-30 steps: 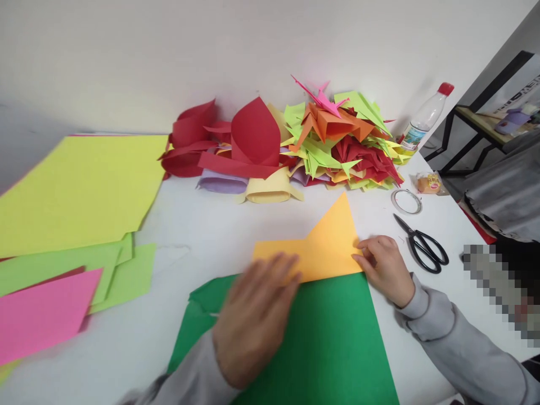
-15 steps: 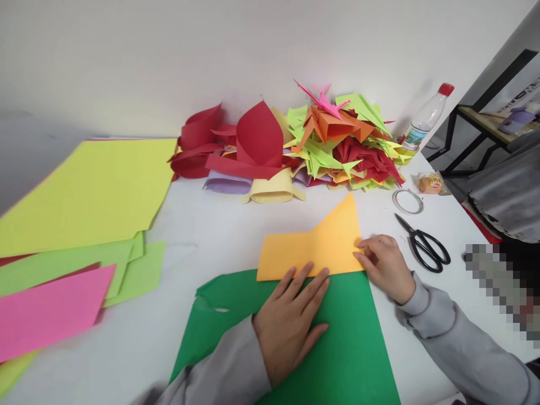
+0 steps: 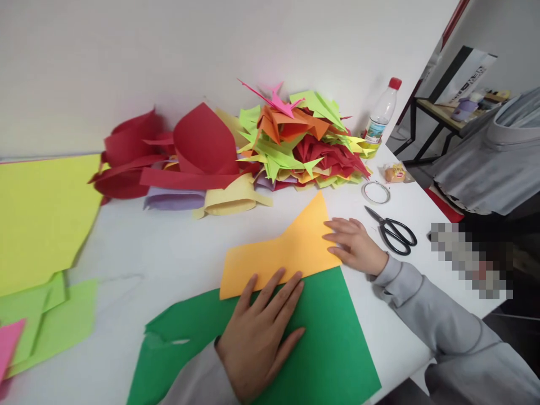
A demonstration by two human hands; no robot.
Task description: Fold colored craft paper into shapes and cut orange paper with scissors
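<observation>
A folded sheet of orange paper (image 3: 278,250) lies across the top edge of a large green sheet (image 3: 329,337), with one corner rising to a point at its right. My left hand (image 3: 265,332) lies flat with fingers spread, its fingertips on the paper's lower edge and the palm over the green sheet. At the paper's right edge, my right hand (image 3: 354,244) has its fingers stretched out and apart, the tips resting on or just over the edge. Black-handled scissors (image 3: 394,230) lie just right of that hand.
Red paper shapes (image 3: 206,140) and a pile of folded paper stars (image 3: 295,140) stand along the wall. Yellow sheets (image 3: 42,214) and light green sheets (image 3: 71,315) lie left. A tape roll (image 3: 376,192), a wrapped snack (image 3: 394,173) and a bottle (image 3: 377,124) are at the right.
The view has turned right, so things appear farther left. My right hand's fingers have gone from a pinch at the paper's edge to spread. My left hand still presses the paper.
</observation>
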